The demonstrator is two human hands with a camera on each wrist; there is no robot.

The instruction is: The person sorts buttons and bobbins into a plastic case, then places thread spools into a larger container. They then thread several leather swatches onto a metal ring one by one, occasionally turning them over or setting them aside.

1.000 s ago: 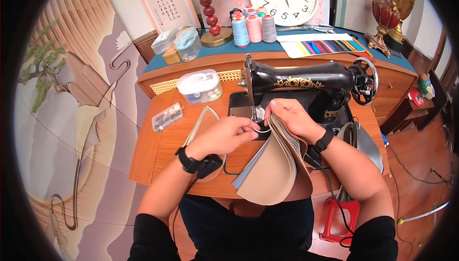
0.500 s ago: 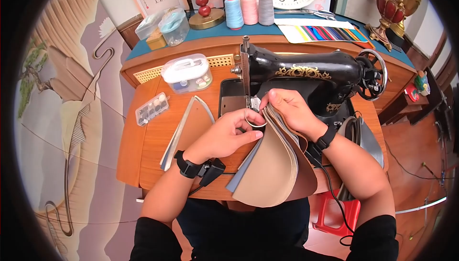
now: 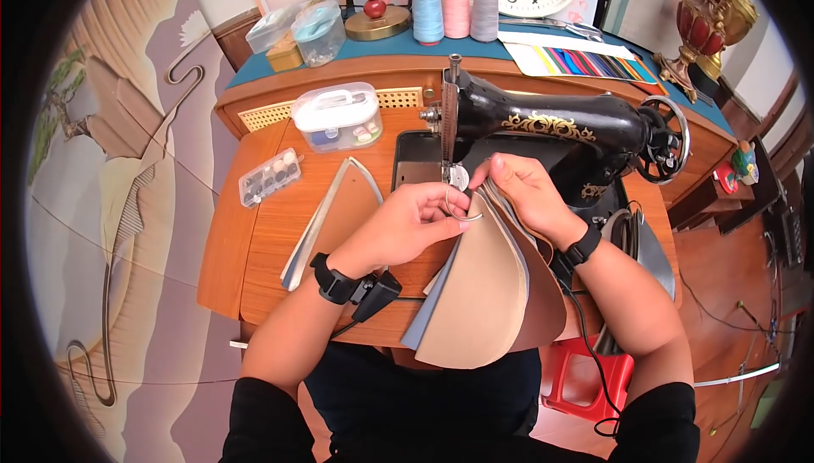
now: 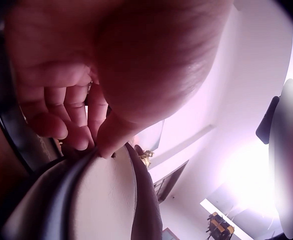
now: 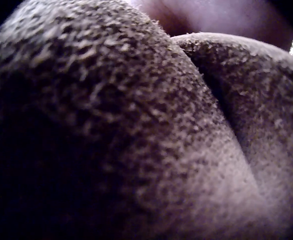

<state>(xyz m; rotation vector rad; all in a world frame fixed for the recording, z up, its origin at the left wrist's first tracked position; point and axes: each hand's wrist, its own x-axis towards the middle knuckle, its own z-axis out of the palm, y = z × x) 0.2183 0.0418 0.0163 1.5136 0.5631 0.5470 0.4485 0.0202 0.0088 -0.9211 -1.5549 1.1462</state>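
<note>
In the head view my left hand pinches a thin metal ring between thumb and fingers. The ring's end overlaps the top corner of a fanned bundle of leather pieces, beige, blue-grey and brown. My right hand grips that bundle by its narrow top, and the wide rounded ends hang down over the table's front edge. Seen from the left wrist, my thumb tip presses at the top of a beige piece, beside a small dark hole. Fuzzy brown leather fills the right wrist view.
A black sewing machine stands just behind my hands. More leather pieces lie left on the wooden table, near a button box and a clear lidded box. Thread cones stand at the back; a red stool is below.
My left hand has brought the ring against the bundle's top corner, while my right hand keeps its grip. The head view has tilted down and shifted a little.
</note>
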